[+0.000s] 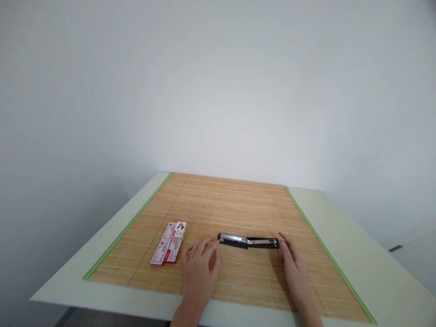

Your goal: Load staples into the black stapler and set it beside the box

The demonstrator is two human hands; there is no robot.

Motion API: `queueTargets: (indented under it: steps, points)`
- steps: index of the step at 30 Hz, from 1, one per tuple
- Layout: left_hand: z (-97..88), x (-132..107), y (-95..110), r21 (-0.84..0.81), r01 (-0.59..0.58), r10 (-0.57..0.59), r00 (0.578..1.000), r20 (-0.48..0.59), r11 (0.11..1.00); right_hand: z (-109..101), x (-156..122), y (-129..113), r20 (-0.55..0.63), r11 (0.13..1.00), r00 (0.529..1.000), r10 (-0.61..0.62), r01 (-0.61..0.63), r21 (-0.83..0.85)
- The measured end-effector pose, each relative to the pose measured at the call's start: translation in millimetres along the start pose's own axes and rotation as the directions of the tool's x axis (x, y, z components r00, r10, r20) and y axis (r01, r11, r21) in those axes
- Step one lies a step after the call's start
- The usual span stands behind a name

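A black stapler (248,242) lies unfolded almost flat on the bamboo mat, its two arms spread to left and right and its metal inside facing up. At its left end rests my left hand (200,268), fingers spread, the index fingertip at or just touching the stapler's tip. My right hand (294,268) is at the other end, fingers apart and loosely bent, with the fingertips beside or against that end. Whether they press on it I cannot tell.
Several small red-and-white boxes (173,250) lie together left of my left hand. The green-edged bamboo mat (235,200) covers most of the white table (340,222). A plain pale wall (225,91) rises behind the table.
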State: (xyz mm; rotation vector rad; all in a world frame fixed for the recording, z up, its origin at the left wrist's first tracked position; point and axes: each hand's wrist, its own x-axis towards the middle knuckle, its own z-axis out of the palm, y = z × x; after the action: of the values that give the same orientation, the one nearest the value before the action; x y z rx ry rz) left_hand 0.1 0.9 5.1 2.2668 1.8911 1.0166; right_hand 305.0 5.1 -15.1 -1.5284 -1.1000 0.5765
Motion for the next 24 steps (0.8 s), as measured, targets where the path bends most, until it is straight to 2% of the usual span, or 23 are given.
queueTargets:
  steps: [2,4,6,9,11,13,15,16,17,18,19,21,22,23,24]
  points:
    - [-9.7,-4.5,-15.1,0.074,0.101,-0.095,0.991,-0.09,0.992,-1.1,-1.3,4.5,-0.059,0.998,0.997,0.042,-0.039,0.049]
    - [-23.0,-10.2,-31.5,0.176,0.243,-0.209,0.96,-0.188,0.954,-1.3,-1.3,7.3,-0.097,0.993,0.993,0.068,-0.058,0.106]
    - [-36.0,-16.2,-45.7,0.269,0.334,-0.276,0.933,-0.233,0.903,-1.1,-2.0,5.4,-0.123,0.989,0.99,0.072,-0.055,0.137]
    - [-46.4,-24.0,-59.8,0.348,0.325,-0.267,0.941,-0.206,0.879,-2.6,-9.0,-8.1,-0.221,0.996,0.975,0.032,-0.013,0.087]
    - [-46.0,-27.4,-64.7,0.347,0.283,-0.233,0.956,-0.178,0.894,-4.0,-19.1,-20.6,-0.316,0.999,0.948,-0.048,0.043,-0.023]
    - [-41.9,-29.0,-65.6,0.295,0.207,-0.18,0.977,-0.116,0.933,-2.6,-33.1,-31.1,-0.337,0.988,0.932,-0.131,0.096,-0.12]
    - [-36.7,-28.7,-60.4,0.174,0.074,-0.079,0.997,0.023,0.982,4.6,-49.2,-36.5,-0.212,0.993,0.973,-0.096,0.08,-0.083]
    - [-34.1,-27.9,-55.1,0.087,0.007,-0.016,0.994,0.104,0.996,10.6,-57.4,-37.3,-0.084,1.0,0.996,-0.016,0.015,-0.008]
    - [-31.5,-26.7,-48.1,-0.012,-0.049,0.05,0.982,0.182,0.999,17.7,-65.1,-37.1,0.081,0.992,0.992,0.094,-0.1,0.074]
    - [-28.8,-25.1,-39.7,-0.11,-0.084,0.109,0.963,0.246,0.99,25.2,-72.3,-36.2,0.269,0.96,0.941,0.203,-0.246,0.134]
    - [-25.9,-23.3,-30.5,-0.198,-0.097,0.153,0.944,0.292,0.975,32.5,-78.7,-34.9,0.448,0.91,0.849,0.281,-0.384,0.157]
    - [-19.9,-19.0,-12.2,-0.327,-0.081,0.199,0.918,0.344,0.941,43.4,-88.0,-32.6,0.677,0.826,0.66,0.326,-0.547,0.136]
    - [-16.8,-16.6,-4.3,-0.369,-0.065,0.206,0.911,0.357,0.927,46.2,-90.8,-32.1,0.728,0.807,0.607,0.32,-0.577,0.126]
    - [-13.8,-14.2,2.4,-0.4,-0.048,0.208,0.906,0.367,0.915,47.2,-92.4,-32.2,0.747,0.801,0.589,0.309,-0.584,0.129]
    - [-11.0,-11.7,7.6,-0.422,-0.033,0.208,0.903,0.376,0.906,46.5,-92.8,-33.0,0.747,0.802,0.595,0.298,-0.58,0.142]
